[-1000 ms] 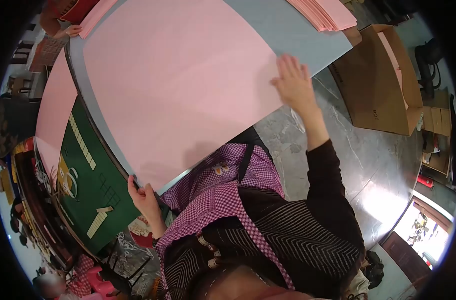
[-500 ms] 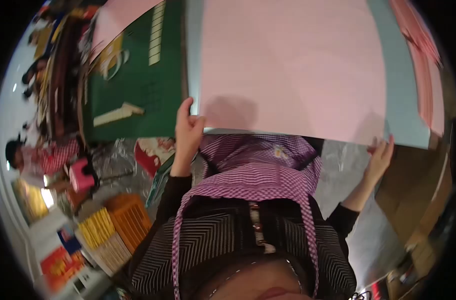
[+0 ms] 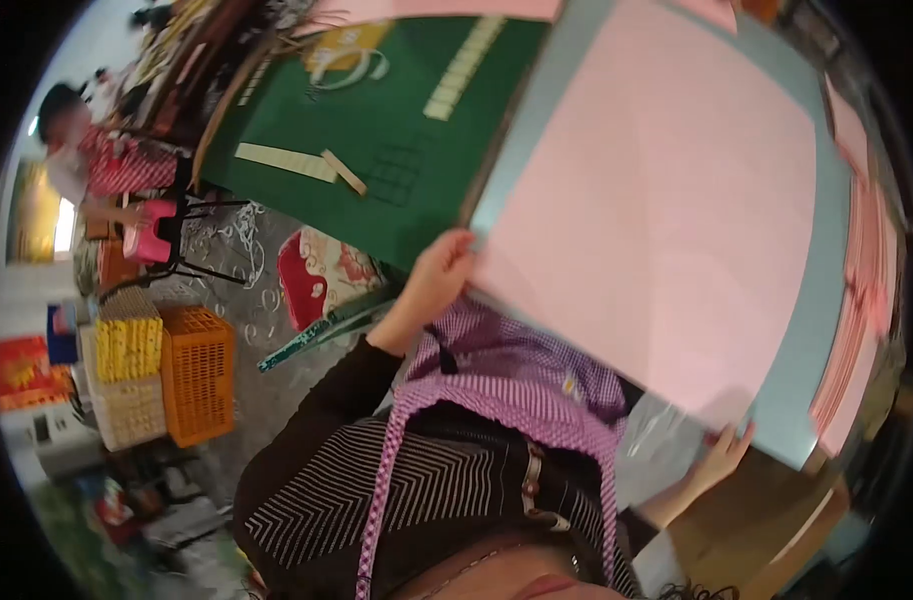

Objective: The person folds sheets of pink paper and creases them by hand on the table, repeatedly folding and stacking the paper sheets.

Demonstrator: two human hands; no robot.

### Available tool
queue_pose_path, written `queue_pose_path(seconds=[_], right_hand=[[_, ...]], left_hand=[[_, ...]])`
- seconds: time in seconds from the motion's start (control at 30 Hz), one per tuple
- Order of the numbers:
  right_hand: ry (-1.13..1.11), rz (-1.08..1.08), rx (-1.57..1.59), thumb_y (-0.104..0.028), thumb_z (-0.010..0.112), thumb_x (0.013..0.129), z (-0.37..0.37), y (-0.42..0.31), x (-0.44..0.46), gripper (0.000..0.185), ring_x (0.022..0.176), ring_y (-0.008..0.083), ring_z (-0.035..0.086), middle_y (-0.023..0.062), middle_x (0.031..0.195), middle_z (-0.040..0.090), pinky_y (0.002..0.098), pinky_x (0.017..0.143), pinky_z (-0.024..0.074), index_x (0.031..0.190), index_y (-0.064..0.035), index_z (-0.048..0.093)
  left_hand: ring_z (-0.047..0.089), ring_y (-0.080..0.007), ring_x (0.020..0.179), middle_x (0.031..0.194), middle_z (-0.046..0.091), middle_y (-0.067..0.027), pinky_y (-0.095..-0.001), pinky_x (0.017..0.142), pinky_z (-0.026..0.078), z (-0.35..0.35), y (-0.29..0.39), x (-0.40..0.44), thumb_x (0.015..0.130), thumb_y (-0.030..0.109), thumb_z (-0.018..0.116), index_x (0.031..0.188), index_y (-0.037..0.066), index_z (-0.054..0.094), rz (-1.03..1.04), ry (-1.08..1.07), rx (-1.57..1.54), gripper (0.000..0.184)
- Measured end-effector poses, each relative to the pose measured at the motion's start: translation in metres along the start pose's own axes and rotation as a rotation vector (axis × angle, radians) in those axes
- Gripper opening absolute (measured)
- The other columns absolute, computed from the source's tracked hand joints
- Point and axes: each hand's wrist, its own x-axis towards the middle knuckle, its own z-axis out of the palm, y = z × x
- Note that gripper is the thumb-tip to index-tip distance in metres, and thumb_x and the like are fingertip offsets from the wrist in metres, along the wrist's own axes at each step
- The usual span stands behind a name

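Observation:
A large pink sheet of paper (image 3: 667,200) lies on a blue-grey surface (image 3: 802,370) in front of me. My left hand (image 3: 439,280) is closed at the sheet's near left corner, its fingers curled over the edge. At the near right corner, my right hand (image 3: 722,458) pinches the sheet's edge with the fingertips; part of the grip is hidden at the paper's rim. A purple checked apron (image 3: 547,360) sits just below the near edge, between my arms.
Left of the sheet is a green mat (image 3: 397,110) with cream strips (image 3: 287,162) and a roll of white tape (image 3: 352,70). Folded pink paper (image 3: 857,300) is stacked at right. An orange crate (image 3: 197,375) and a seated person (image 3: 117,165) are farther left.
The view has turned, so the sheet and mat now look tilted. My left hand has closed over the sheet's left corner. My right hand stays at the right corner.

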Motion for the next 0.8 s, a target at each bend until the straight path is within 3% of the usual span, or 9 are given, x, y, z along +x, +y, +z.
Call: queue_pose_path(seconds=[0.13,0.3,0.6,0.67,0.7,0.8], right_hand=[[-0.005,-0.048,0.025,-0.012,0.053,0.091,-0.001,0.005,0.004,0.052,0.06,0.0092,0.047,0.0046,0.081,0.057,0.0225,0.05,0.0399,0.14,0.0013,0.039],[-0.022,-0.069,0.088,-0.011,0.052,0.092,-0.002,0.008,0.005,0.054,0.055,0.0082,0.048,0.0019,0.069,0.055,0.0219,0.049,0.0401,0.141,0.0017,0.036],[-0.045,-0.092,0.008,-0.008,0.049,0.089,-0.007,0.01,0.006,0.054,0.056,0.0111,0.049,0.0039,0.072,0.054,0.0236,0.051,0.0423,0.14,0.0027,0.037],[-0.046,-0.038,0.078,-0.01,0.051,0.092,-0.007,0.021,0.014,0.053,0.053,0.0102,0.042,0.0042,0.068,0.053,0.0253,0.047,0.0364,0.142,-0.0012,0.035],[-0.035,-0.011,0.291,-0.01,0.051,0.092,-0.005,0.05,0.035,0.054,0.053,0.0104,0.043,0.0042,0.068,0.053,0.025,0.046,0.0362,0.143,-0.002,0.034],[-0.128,-0.015,0.22,-0.01,0.051,0.092,0.001,0.032,0.039,0.054,0.053,0.0104,0.043,0.0042,0.069,0.053,0.0249,0.046,0.0363,0.143,-0.002,0.034]], left_hand=[[0.056,-0.0087,0.068,0.077,0.059,-0.0042,-0.0236,0.06,0.046,0.002,0.013,0.0,0.087,0.005,0.058,0.118,-0.005,0.051,0.128,0.026,0.268,0.033],[0.058,-0.0114,0.062,0.07,0.06,-0.0056,-0.0259,0.058,0.047,0.005,0.029,-0.002,0.086,0.006,0.058,0.117,-0.005,0.052,0.06,-0.042,0.27,0.034],[0.06,-0.0103,0.065,0.074,0.062,-0.006,-0.0255,0.06,0.047,0.004,0.018,0.0,0.084,0.007,0.058,0.119,-0.003,0.051,0.079,-0.057,0.311,0.037],[0.062,-0.0143,0.067,0.077,0.064,-0.0085,-0.0281,0.061,0.049,0.004,0.013,0.001,0.083,0.006,0.058,0.119,0.0,0.052,0.086,0.003,0.284,0.037],[0.063,-0.0173,0.068,0.078,0.065,-0.0105,-0.0299,0.063,0.05,0.005,0.011,0.002,0.082,0.007,0.059,0.119,0.0,0.052,0.126,-0.013,0.338,0.038],[0.066,-0.0249,0.074,0.083,0.067,-0.0157,-0.0344,0.067,0.052,0.006,0.019,-0.001,0.081,0.009,0.06,0.118,0.001,0.053,0.1,-0.032,0.346,0.039]])
